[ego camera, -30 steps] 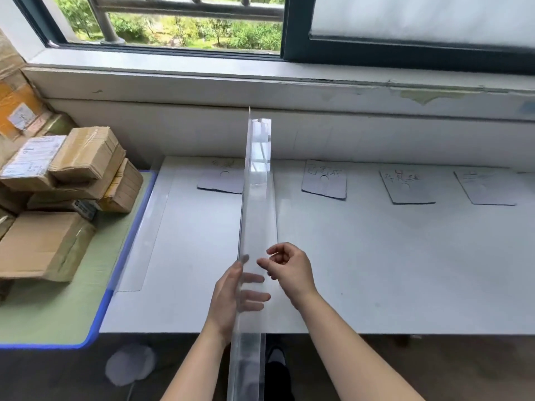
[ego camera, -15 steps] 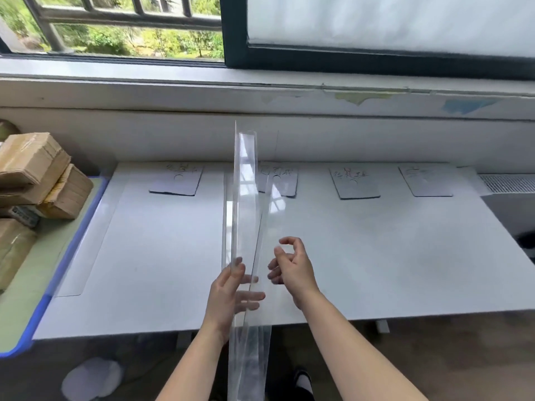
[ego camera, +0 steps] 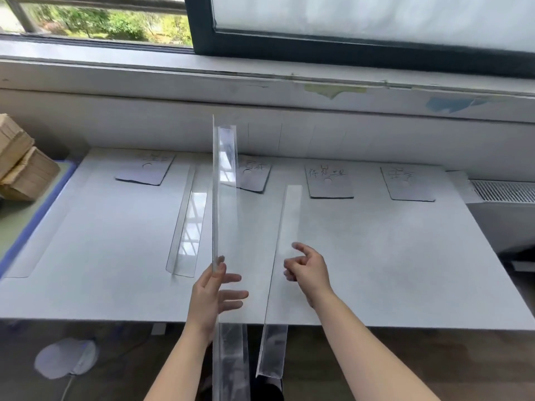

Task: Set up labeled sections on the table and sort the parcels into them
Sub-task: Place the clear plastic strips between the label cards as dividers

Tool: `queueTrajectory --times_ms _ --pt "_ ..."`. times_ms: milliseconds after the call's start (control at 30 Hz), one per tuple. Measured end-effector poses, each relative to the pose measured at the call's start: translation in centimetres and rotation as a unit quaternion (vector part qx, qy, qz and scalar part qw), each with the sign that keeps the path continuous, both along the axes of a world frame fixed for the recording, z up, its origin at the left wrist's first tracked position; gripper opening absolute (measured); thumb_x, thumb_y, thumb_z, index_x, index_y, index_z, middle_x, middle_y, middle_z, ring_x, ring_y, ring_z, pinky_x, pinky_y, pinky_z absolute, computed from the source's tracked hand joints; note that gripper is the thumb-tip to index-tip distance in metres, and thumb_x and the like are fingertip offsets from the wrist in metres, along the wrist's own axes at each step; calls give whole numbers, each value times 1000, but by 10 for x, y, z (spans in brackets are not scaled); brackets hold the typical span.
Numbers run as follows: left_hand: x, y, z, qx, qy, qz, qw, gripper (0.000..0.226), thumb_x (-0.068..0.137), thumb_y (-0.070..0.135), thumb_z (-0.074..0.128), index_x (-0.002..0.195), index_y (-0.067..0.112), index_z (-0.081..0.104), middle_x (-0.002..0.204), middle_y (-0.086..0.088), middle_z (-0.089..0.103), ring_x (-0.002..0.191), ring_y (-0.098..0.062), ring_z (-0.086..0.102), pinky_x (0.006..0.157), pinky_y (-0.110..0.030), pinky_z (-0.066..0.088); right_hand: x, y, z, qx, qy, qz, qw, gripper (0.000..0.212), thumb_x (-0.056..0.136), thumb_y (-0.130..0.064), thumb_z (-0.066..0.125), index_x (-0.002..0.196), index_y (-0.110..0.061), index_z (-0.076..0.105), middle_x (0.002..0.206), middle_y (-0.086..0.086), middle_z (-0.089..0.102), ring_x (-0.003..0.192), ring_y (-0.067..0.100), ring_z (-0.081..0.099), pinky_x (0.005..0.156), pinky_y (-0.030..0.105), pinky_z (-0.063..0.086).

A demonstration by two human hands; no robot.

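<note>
Clear plastic divider strips are the things being handled. One L-shaped divider (ego camera: 225, 215) stands tilted up off the white table (ego camera: 376, 256), its far end raised toward the window sill and its near end running down past the table edge. The left hand (ego camera: 215, 296) grips this divider near its lower part, thumb pressed on the near face and fingers (ego camera: 234, 295) spread flat behind the plastic, forearm coming up from the bottom of the view. Just right of that hand a second divider (ego camera: 285, 250) lies lengthwise on the table, its near end overhanging the edge. The right hand (ego camera: 308, 269) hovers beside it, loosely curled and empty, index finger extended toward the strip; whether a fingertip touches the strip cannot be told. Left of the left hand, a third divider (ego camera: 188, 230) lies flat on the table. Beyond both hands, four label cards sit in a row along the far edge: the first label card (ego camera: 146, 172) far left, the second label card (ego camera: 254, 175) partly behind the raised strip, the third label card (ego camera: 330, 182) and the fourth label card (ego camera: 409, 183) beyond the right hand. Well off to the left, cardboard parcels (ego camera: 23, 166) are stacked on a green side table (ego camera: 17, 224).
</note>
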State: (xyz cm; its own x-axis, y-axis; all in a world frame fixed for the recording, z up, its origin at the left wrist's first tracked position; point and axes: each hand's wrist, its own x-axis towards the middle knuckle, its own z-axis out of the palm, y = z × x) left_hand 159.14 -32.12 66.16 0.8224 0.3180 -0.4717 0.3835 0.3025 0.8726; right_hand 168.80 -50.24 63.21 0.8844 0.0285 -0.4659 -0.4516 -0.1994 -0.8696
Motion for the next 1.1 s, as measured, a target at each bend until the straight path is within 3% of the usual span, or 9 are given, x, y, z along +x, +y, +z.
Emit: queueTrajectory --times_ms 200,267,400,533,600,667,767,933,1100 --pt "-3 4 -7 0 11 15 1000 73 72 64 63 131 24 51 101 -16 67 79 -41 69 66 -43 55 43 -19 -20 -154 -29 -12 987 42 85 -4 67 126 -7 61 66 -2 61 58 5 59 52 4 40" --pt "1 8 -8 4 12 16 1000 79 62 67 61 129 26 52 99 -15 67 79 -41 69 65 -42 55 53 -18 -26 -184 -36 0 982 43 86 -5 67 128 -5 60 69 -1 61 62 12 61 58 11 43" --pt "9 15 -10 -2 8 21 1000 77 61 66 62 127 27 54 97 -16 68 78 -44 68 63 -41 55 73 -12 -33 -258 -52 13 965 36 85 -10 69 120 -5 65 103 13 70 100 27 63 76 23 41" --pt "16 18 -11 -1 9 11 1000 77 61 63 63 127 27 54 96 -16 67 78 -44 68 61 -40 55 85 -9 -39 -321 -58 29 945 38 85 -24 71 119 -8 65 109 12 67 105 30 61 87 33 47" --pt "18 19 -11 -2 7 5 1000 76 61 63 63 127 26 54 96 -16 67 78 -44 68 61 -40 55 82 -10 -41 -325 -61 35 943 33 85 -28 71 113 -12 66 105 11 65 100 29 60 84 33 46" --pt "21 20 -12 -5 5 -2 1000 76 61 61 63 127 26 54 95 -16 68 78 -45 68 63 -42 55 74 -11 -43 -340 -72 54 936 20 83 -30 72 90 -21 56 92 5 57 84 24 52 71 30 39" --pt "24 20 -13 -7 3 -12 1000 75 61 60 63 128 26 54 95 -16 68 78 -45 68 65 -43 55 63 -10 -47 -374 -96 82 919 32 81 -29 72 76 -18 43 80 3 46 75 24 46 62 30 32" --pt "26 18 -15 -6 2 -19 1000 72 63 60 63 126 27 55 95 -15 68 77 -45 68 62 -42 54 79 -7 -47 -397 -114 100 905 30 83 -30 71 73 -15 48 78 4 47 81 30 54 65 34 40" --pt "27 19 -17 -6 7 -21 1000 70 65 59 63 126 27 54 93 -14 68 77 -45 67 63 -42 55 104 -4 -48 -430 -131 120 885 25 87 -33 67 91 -8 62 80 3 45 88 30 55 64 32 34"
